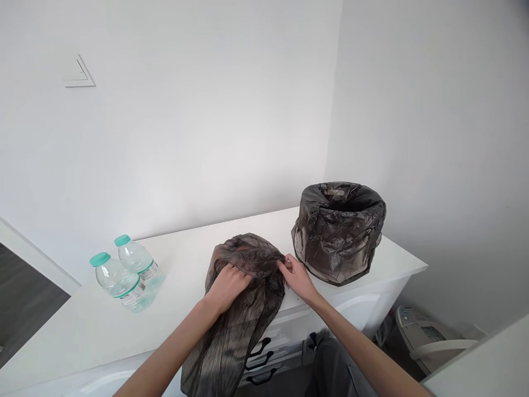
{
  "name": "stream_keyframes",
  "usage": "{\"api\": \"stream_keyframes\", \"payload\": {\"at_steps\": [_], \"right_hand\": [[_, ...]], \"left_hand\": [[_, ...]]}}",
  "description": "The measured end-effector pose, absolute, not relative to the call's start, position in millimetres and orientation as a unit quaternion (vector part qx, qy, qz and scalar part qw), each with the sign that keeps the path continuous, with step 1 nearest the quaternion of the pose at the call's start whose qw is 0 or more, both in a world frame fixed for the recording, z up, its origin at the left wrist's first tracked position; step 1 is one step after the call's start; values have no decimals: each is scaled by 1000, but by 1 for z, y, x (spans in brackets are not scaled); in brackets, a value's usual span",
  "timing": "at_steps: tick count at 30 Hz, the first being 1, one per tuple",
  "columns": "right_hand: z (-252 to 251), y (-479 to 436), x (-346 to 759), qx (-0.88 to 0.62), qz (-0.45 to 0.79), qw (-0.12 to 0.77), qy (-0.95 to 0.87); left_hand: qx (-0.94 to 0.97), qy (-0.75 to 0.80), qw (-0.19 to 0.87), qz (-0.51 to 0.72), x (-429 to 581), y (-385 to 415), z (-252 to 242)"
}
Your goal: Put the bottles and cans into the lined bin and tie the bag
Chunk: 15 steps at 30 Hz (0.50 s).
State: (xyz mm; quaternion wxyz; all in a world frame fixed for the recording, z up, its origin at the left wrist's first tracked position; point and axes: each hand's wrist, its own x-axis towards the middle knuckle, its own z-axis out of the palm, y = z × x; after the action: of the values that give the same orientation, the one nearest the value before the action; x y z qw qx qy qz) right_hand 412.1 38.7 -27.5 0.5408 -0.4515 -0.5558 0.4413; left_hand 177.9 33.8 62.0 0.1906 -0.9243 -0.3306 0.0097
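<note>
A thin, see-through black trash bag (231, 342) hangs over the front edge of the white cabinet, its upper part bunched on the top. My left hand (231, 284) reaches into the bag's mouth, fingers curled on the film and partly hidden by it. At the bag's right side, my right hand (296, 277) pinches its rim between thumb and fingers. Just beyond that hand stands a bin (339, 231) lined with another black bag, folded outward over its rim.
Two clear plastic bottles with teal caps, a nearer bottle (119, 281) and a farther bottle (138, 256), stand at the left of the cabinet top (182, 270). White walls rise behind and right. Dark drawer handles (260, 361) show below. A pale appliance (430, 336) sits low at right.
</note>
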Motion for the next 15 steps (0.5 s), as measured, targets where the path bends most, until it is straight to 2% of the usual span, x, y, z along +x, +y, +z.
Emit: {"api": "stream_keyframes", "payload": {"at_steps": [4,8,12,15], "right_hand": [[-27,39,412,-446,450,531,-563],[-26,37,412,-453,439,532,-565],[-25,36,413,-454,431,533,-569],[-27,36,414,-451,433,529,-574]], "left_hand": [[-917,-352,185,-40,172,13,82],[-874,-420,113,-216,158,-36,105],[-758,-576,27,-306,116,-87,124],[-627,-709,62,-316,64,-107,129]]}}
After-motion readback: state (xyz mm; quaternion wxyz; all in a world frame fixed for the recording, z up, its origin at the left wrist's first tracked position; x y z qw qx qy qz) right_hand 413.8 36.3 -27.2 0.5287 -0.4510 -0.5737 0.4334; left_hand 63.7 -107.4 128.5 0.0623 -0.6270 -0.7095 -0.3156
